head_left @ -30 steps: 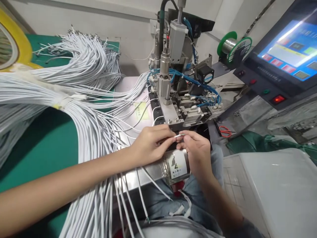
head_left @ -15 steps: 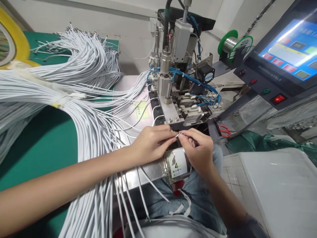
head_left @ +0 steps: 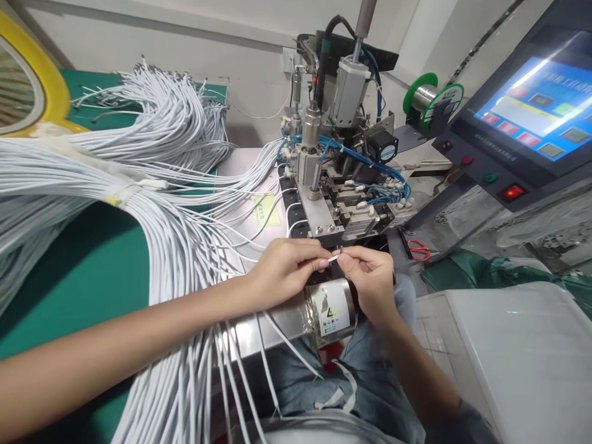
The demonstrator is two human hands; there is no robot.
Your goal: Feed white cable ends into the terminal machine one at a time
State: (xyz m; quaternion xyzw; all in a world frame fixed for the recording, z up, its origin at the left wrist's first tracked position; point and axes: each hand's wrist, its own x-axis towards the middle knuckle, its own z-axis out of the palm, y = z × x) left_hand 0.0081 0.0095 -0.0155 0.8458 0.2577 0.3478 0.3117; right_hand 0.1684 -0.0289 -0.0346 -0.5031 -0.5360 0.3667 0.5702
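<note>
1 white cable [head_left: 333, 259] is pinched by the fingers [head_left: 314, 251] of the left hand [head_left: 284, 271] and right hand [head_left: 374, 277].

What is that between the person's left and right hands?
In the head view, the end of a white cable spans the gap between left hand and right hand.

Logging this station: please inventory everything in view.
thin cable end: one, white, centre
long cables: many, white, mostly left
metal machine: one, silver, centre
flat screen: one, blue, upper right
wire spool: one, green, upper right
hand tool: one, red, right
round frame: one, yellow, upper left
labelled metal cylinder: one, silver, centre
smooth surface: one, white, lower right
flat tabletop: one, green, left
left hand: one, bare, on cable end
right hand: one, bare, on cable end
</note>
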